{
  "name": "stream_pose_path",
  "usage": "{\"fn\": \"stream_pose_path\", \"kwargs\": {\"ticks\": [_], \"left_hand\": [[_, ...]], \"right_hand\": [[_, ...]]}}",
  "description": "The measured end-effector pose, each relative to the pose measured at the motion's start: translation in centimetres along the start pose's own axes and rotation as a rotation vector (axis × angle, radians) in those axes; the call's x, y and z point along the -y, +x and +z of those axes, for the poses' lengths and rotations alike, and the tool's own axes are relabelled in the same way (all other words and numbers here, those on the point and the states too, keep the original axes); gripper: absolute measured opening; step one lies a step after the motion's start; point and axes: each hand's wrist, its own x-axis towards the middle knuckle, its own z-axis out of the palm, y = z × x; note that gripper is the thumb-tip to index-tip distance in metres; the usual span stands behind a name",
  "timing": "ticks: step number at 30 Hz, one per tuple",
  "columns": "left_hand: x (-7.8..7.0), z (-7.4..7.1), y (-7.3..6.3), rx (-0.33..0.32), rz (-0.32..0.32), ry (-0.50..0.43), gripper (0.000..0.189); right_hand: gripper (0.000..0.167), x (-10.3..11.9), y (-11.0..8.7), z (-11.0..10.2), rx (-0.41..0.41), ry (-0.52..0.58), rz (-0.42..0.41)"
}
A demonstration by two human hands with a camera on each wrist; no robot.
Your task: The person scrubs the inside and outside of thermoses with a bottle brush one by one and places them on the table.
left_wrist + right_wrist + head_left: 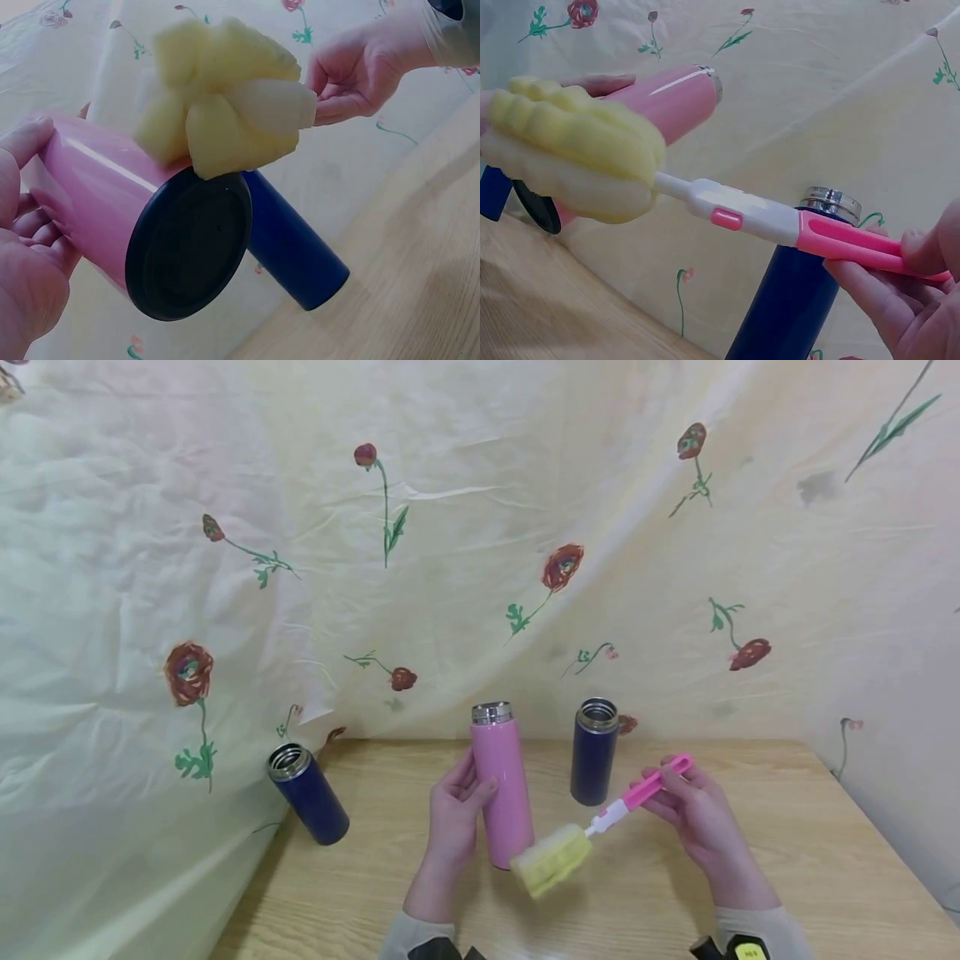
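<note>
My left hand (455, 810) grips a pink bottle (501, 785) around its side, its steel mouth uncapped. The bottle's black base (191, 244) faces the left wrist camera. Between thumb and fingers, my right hand (693, 814) pinches the pink handle (855, 244) of a sponge bottle brush. Its yellow and white sponge head (551, 860) points down and left, in front of the bottle's lower end. Whether sponge and bottle touch, I cannot tell. Close behind, between the two hands, an uncapped dark blue bottle (592, 752) stands upright.
Another uncapped dark blue bottle (309, 793) is on the left side of the wooden table (360, 902). A pale cloth with a poppy print (450, 568) hangs behind the table and down its left side.
</note>
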Motion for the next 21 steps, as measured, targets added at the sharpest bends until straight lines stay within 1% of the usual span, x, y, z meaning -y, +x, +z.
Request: {"fn": "stream_pose_path", "kwargs": {"ticks": [3, 7, 9, 12, 14, 16, 18, 21], "left_hand": [[0.1, 0.0, 0.0, 0.017, 0.012, -0.015, 0.07], [0.2, 0.1, 0.0, 0.045, 0.024, -0.028, 0.071], [0.3, 0.1, 0.0, 0.057, 0.022, -0.029, 0.07], [0.3, 0.1, -0.1, 0.071, 0.014, -0.024, 0.068], [0.3, 0.1, -0.2, 0.081, 0.009, -0.011, 0.068], [0.3, 0.1, -0.3, 0.095, 0.005, 0.01, 0.069], [0.3, 0.2, -0.4, 0.119, 0.0, 0.029, 0.07], [0.4, 0.2, -0.6, 0.174, 0.0, 0.052, 0.073]], "right_hand": [[0.006, 0.1, 0.0, 0.0, -0.011, 0.005, 0.004], [0.007, 0.2, -0.1, 0.0, -0.021, 0.047, 0.0], [0.009, 0.3, -0.1, 0.0, -0.026, 0.073, 0.002], [0.009, 0.5, -0.1, -0.1, -0.042, 0.142, 0.011], [0.009, 0.6, -0.2, -0.1, -0.064, 0.214, 0.019], [0.008, 0.8, -0.3, -0.2, -0.084, 0.309, 0.021], [0.008, 0.9, -0.4, -0.2, -0.101, 0.414, 0.019], [0.008, 1.1, -0.6, 0.0, -0.132, 0.573, 0.017]]}}
